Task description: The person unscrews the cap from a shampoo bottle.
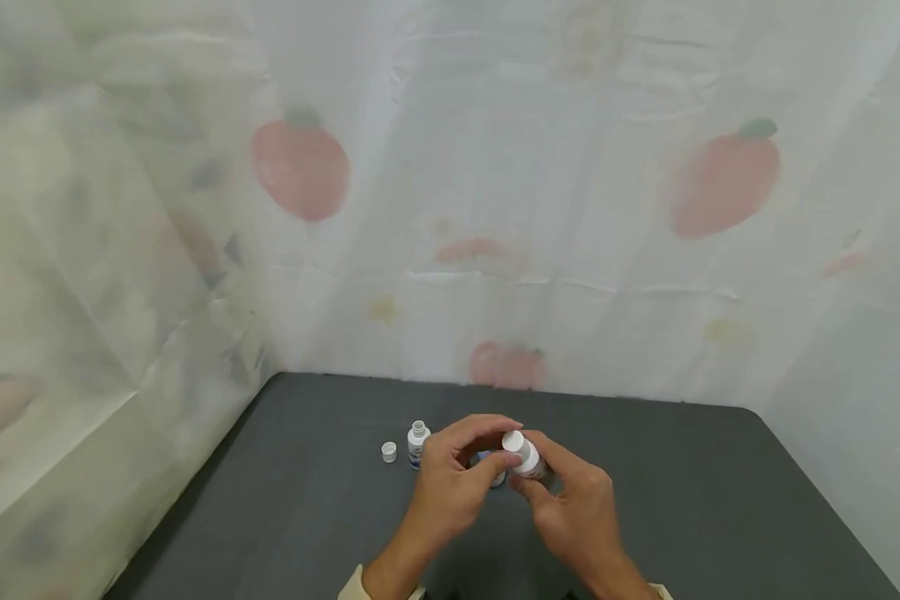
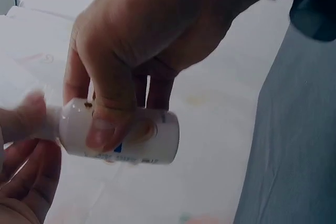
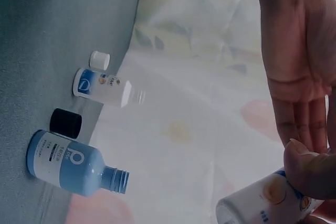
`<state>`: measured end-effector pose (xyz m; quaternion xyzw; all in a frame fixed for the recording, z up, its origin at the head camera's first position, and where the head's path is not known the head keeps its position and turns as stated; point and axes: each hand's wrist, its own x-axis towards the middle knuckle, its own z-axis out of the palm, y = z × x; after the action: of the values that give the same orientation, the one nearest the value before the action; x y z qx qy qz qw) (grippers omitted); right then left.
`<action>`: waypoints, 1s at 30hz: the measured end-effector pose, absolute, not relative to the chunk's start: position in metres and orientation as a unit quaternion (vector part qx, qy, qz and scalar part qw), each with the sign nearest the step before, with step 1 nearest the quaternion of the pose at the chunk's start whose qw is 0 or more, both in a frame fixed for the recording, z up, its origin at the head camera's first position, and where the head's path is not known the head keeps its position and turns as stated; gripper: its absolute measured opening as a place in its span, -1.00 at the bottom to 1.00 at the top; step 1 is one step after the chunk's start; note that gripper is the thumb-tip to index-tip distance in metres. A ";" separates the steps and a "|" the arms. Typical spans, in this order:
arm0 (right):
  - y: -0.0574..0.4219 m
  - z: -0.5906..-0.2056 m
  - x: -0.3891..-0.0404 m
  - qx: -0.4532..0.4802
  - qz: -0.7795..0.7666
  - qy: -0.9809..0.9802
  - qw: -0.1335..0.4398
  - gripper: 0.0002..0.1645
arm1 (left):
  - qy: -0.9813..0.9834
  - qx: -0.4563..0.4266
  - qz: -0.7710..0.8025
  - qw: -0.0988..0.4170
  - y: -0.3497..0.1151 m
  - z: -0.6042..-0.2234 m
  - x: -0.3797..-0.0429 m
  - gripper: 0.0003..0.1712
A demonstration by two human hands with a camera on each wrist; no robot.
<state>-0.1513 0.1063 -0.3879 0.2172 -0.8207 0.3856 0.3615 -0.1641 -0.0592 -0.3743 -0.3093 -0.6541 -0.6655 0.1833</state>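
Observation:
In the head view my left hand [image 1: 447, 487] pinches the white cap [image 1: 513, 441] of a small white bottle between thumb and fingers. My right hand [image 1: 581, 504] grips the body of that bottle [image 1: 531, 467], which is tilted with its cap toward the left hand. In the left wrist view the bottle [image 2: 165, 137] lies sideways, its label printed in blue, with the right thumb pressed on its side. The right wrist view shows the lower end of the same bottle [image 3: 252, 203], while the cap end is hidden by fingers.
An uncapped white bottle [image 3: 100, 85] stands on the dark table [image 1: 307, 517] beside a loose white cap [image 3: 100, 60]. Near it are an uncapped blue bottle [image 3: 68, 163] and a black cap [image 3: 66, 123]. Fruit-patterned sheeting [image 1: 570, 167] hangs behind the table and along its left.

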 end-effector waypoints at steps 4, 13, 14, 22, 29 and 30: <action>0.102 -0.392 -0.148 0.242 0.378 -0.806 0.385 -0.27 | -0.659 -0.305 -0.650 0.223 -0.056 -0.373 -0.167 -0.68; 0.103 -0.391 -0.145 0.273 0.366 -0.792 0.406 -0.28 | -0.586 -0.398 -0.663 0.241 -0.049 -0.371 -0.170 -0.88; 0.104 -0.389 -0.145 0.270 0.370 -0.791 0.405 -0.26 | -0.582 -0.401 -0.668 0.233 -0.050 -0.372 -0.169 -0.87; 0.108 -0.380 -0.148 0.236 0.397 -0.802 0.378 -0.27 | -0.604 -0.384 -0.668 0.201 -0.062 -0.376 -0.163 -0.68; 0.105 -0.384 -0.146 0.236 0.385 -0.812 0.371 -0.28 | -0.628 -0.355 -0.649 0.242 -0.062 -0.373 -0.166 -0.72; 0.104 -0.385 -0.145 0.240 0.386 -0.809 0.373 -0.27 | -0.627 -0.361 -0.646 0.246 -0.062 -0.372 -0.166 -0.71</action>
<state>-0.1453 0.1040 -0.3845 0.2404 -0.8091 0.3856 0.3726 -0.1663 -0.0622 -0.3723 -0.3608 -0.6266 -0.6457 0.2456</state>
